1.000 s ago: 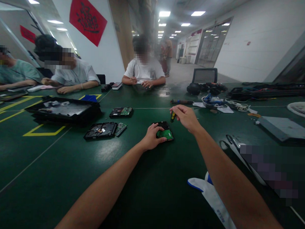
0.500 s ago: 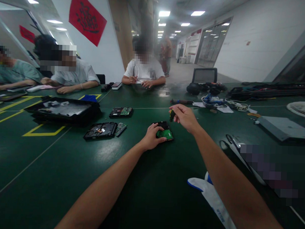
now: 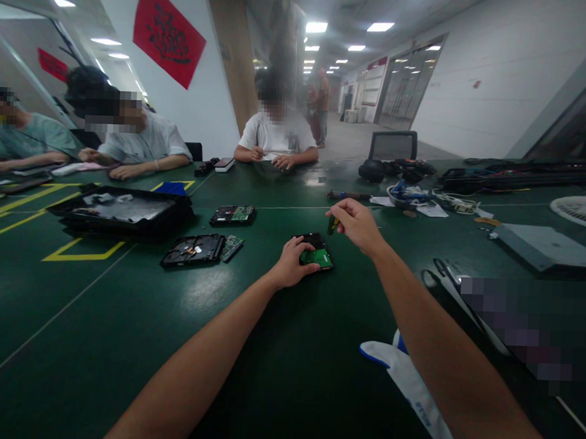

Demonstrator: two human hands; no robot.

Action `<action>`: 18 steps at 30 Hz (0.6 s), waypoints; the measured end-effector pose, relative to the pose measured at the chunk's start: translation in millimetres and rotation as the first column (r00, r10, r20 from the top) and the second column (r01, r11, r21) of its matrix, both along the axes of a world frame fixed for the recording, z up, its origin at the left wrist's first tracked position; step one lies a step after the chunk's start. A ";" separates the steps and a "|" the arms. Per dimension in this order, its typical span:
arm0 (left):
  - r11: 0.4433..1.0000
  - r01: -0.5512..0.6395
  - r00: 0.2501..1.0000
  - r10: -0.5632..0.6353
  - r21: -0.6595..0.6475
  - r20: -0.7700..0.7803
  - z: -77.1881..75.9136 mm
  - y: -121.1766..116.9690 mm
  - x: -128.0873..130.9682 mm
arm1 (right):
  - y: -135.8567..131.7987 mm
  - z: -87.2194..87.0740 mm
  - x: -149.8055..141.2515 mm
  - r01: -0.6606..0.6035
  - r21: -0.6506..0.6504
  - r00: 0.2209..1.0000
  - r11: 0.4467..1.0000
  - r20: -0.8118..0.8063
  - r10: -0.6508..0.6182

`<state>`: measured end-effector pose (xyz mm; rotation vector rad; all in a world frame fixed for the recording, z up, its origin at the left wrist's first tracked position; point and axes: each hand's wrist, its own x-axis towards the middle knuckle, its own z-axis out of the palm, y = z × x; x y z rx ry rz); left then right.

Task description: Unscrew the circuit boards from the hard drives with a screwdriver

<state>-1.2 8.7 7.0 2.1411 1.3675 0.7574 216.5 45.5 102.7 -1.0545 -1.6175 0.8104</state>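
A hard drive (image 3: pixel 320 257) with a green circuit board on its upper face lies flat on the table in front of me. My left hand (image 3: pixel 291 261) grips its left side, fingers on the far part and thumb along the near edge. Above the drive's right far corner, my right hand (image 3: pixel 354 221) pinches a small screwdriver (image 3: pixel 333 225) by its dark green and yellow handle. The tool points down; its thin tip is too small to make out. To the left lie an opened drive case (image 3: pixel 193 249), a loose circuit board (image 3: pixel 232 247) and another hard drive (image 3: pixel 232 215).
Stacked black trays (image 3: pixel 120 212) stand at the left. A second screwdriver (image 3: pixel 349 196) lies beyond my right hand, near a bundle of cables (image 3: pixel 409 193). A grey metal box (image 3: pixel 549 246) and a white-and-blue glove (image 3: pixel 412 384) are on the right. Other people sit across the table.
The screwdriver's handle has turned slightly in my right fingers, which have shifted a little. My left hand and the hard drive stay in place.
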 end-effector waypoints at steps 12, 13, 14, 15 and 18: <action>1.000 0.002 1.000 -0.002 -0.004 -0.016 0.3 0.2 0.6 | 3.4 -5.4 -0.7 -0.088 -0.007 0.996 0.996 -0.004 0.088; 1.000 0.001 1.000 -0.001 -0.005 -0.017 0.6 0.1 0.8 | 3.4 -5.6 -0.6 -0.092 -0.013 0.996 0.996 -0.004 0.091; 1.000 -0.001 1.000 0.001 -0.005 -0.018 1.1 -0.1 0.9 | 3.3 -5.5 -0.6 -0.092 -0.016 0.996 0.996 -0.001 0.092; 1.000 -0.003 1.000 0.002 -0.006 -0.018 1.7 -0.4 1.1 | 3.0 -5.3 -0.6 -0.089 -0.014 0.996 0.996 0.008 0.089; 1.000 -0.001 1.000 0.001 -0.009 -0.017 3.7 -1.5 1.0 | 2.3 -4.3 -0.3 -0.051 0.035 0.997 0.998 0.053 0.049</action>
